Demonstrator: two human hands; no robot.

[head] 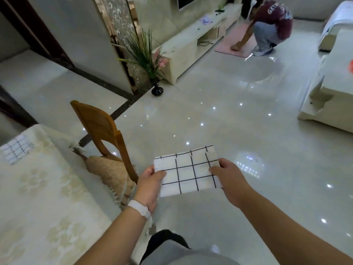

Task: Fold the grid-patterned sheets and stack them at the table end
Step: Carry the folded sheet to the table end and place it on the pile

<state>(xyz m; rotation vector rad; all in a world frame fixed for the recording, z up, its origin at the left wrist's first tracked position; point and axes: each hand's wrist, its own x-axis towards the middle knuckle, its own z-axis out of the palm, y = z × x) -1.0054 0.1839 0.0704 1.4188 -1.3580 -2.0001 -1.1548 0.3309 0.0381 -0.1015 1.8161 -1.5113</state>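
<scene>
A folded white sheet with a black grid (188, 172) hangs in the air over the tiled floor, to the right of the table. My left hand (150, 185) pinches its left edge, thumb on top. My right hand (228, 177) grips its right edge with curled fingers. Another folded grid-patterned sheet (16, 150) lies on the table (44, 197) near its far left end. The table wears a cream floral cloth.
A wooden chair (104, 134) with a woven cushion stands against the table's right side. Farther off are a black vase with a plant (152, 73), a low white cabinet (191, 43), a crouching person (267, 29) on a pink mat and a white sofa (332, 88).
</scene>
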